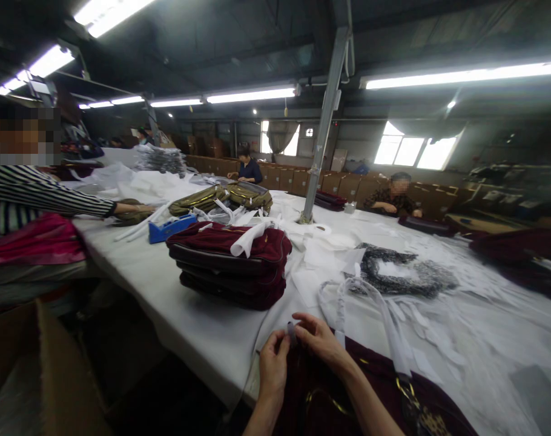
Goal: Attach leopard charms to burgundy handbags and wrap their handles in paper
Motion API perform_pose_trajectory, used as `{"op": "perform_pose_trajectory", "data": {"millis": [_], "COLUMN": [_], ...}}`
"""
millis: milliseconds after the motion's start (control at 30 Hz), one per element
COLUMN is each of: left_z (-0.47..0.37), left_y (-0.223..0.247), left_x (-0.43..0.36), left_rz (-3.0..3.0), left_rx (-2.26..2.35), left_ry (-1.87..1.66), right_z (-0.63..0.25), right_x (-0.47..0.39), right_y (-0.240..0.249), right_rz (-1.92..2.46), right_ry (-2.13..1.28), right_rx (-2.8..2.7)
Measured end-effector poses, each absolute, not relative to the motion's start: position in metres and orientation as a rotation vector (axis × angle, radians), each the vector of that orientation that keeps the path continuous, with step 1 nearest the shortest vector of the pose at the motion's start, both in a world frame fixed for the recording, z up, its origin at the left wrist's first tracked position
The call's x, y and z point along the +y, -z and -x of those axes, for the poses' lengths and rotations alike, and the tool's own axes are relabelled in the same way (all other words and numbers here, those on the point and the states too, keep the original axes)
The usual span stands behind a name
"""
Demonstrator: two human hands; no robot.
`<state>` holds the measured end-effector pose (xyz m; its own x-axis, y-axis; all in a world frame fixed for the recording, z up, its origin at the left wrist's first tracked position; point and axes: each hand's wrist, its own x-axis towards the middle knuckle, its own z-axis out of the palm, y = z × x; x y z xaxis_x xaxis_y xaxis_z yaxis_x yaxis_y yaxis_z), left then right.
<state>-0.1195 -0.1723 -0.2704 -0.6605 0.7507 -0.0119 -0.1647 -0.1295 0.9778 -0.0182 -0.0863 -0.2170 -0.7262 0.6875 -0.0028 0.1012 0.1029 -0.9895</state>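
Observation:
A small greyish, curled strip sits between the fingertips of my two hands, above a maroon handbag. My left hand is closed, its thumb and finger pinching the strip's left side. My right hand pinches at the other side, with one finger raised over it. Below them lies the maroon handbag at the table's near edge, partly hidden by my forearms. Its handles stand up in white, translucent wrapping, joined to the bag by gold-coloured hardware.
Stacked maroon bags stand ahead-left, with a blue tape dispenser and olive bags behind. Black-and-white packing material lies on the white table at right. A grey post rises mid-table. A co-worker's striped sleeve reaches in from the left.

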Motion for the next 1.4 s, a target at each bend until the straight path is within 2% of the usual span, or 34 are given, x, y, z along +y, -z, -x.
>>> {"op": "perform_pose_trajectory", "data": {"millis": [133, 500, 667, 933, 1133, 1400], "left_z": [0.118, 0.12, 0.119, 0.117, 0.119, 0.116], "left_y": [0.27, 0.271, 0.275, 0.27, 0.272, 0.269], "left_x": [-0.173, -0.169, -0.17, -0.166, -0.169, -0.17], "left_rz": [-0.732, -0.714, -0.726, -0.79, -0.801, -0.767], "left_rx": [1.46, 1.442, 1.511, 1.539, 1.601, 1.641], "left_ry": [-1.839, -1.79, -1.789, -1.78, -1.798, -1.826], "right_z": [0.021, 0.022, 0.02, 0.024, 0.019, 0.021], "right_x": [-0.087, -0.087, -0.089, -0.088, -0.088, -0.093], "right_y": [0.215, 0.219, 0.216, 0.23, 0.222, 0.224], "right_rz": [0.677, 0.854, 0.734, 0.843, 0.741, 0.812], "right_ry": [-1.638, -1.608, -1.621, -1.37, -1.58, -1.335], "right_rx": [-1.964, -1.894, -1.971, -1.96, -2.072, -2.086]}}
